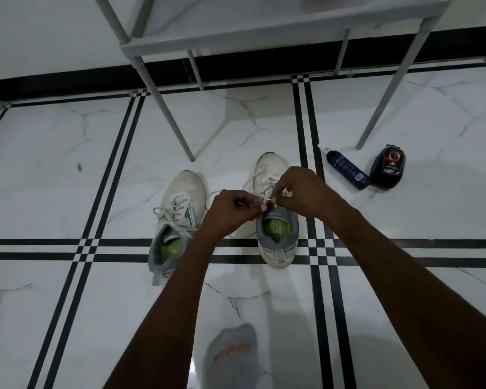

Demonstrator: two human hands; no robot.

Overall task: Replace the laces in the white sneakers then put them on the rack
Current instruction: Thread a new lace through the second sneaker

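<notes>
The right sneaker [274, 214] is stood on the floor below the rack [264, 32], toe toward it, heel toward the person. Its lace [267, 196] is pinched by left hand [230, 210] and right hand [300, 189]. The second sneaker [177, 220] is angled alongside.

The rack [264, 37] is cropped above; hands hide the lace knot.

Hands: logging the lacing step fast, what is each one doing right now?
Left hand: pinching the lace over the right sneaker.
Right hand: pinching the same lace.
</notes>
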